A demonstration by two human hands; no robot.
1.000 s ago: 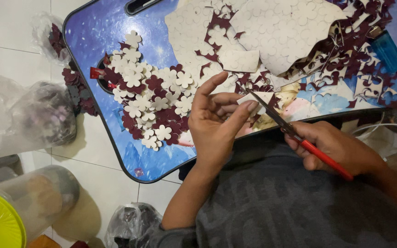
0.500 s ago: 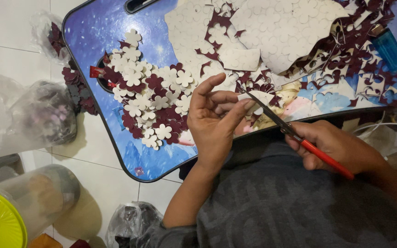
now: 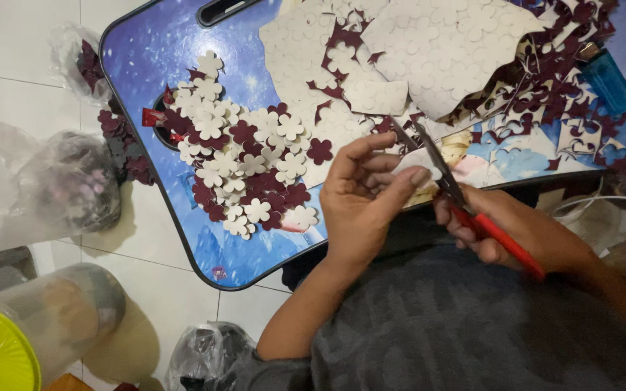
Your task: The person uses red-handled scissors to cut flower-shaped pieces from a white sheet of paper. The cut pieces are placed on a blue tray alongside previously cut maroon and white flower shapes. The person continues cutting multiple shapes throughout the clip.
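My left hand [image 3: 365,195] pinches a small white paper piece [image 3: 416,161] between thumb and fingers, just over the near edge of a blue lap tray [image 3: 150,80]. My right hand [image 3: 516,232] grips red-handled scissors [image 3: 465,206], whose dark blades point up-left and meet the paper piece. To the left of my left hand, a heap of cut-out flower shapes [image 3: 244,170], white and dark red, lies on the tray. Large white sheets with flower outlines [image 3: 443,43] and dark red offcuts [image 3: 545,94] cover the tray's far right.
A blue lighter [image 3: 608,78] lies at the tray's right end. Plastic bags [image 3: 45,188] with more cut pieces sit on the white tiled floor to the left. A clear jar with a yellow lid [image 3: 9,340] stands at bottom left, another bag [image 3: 208,355] nearby.
The scissors' blades have swung more upright and closer to the paper piece in my left hand. My left fingers have turned the piece slightly.
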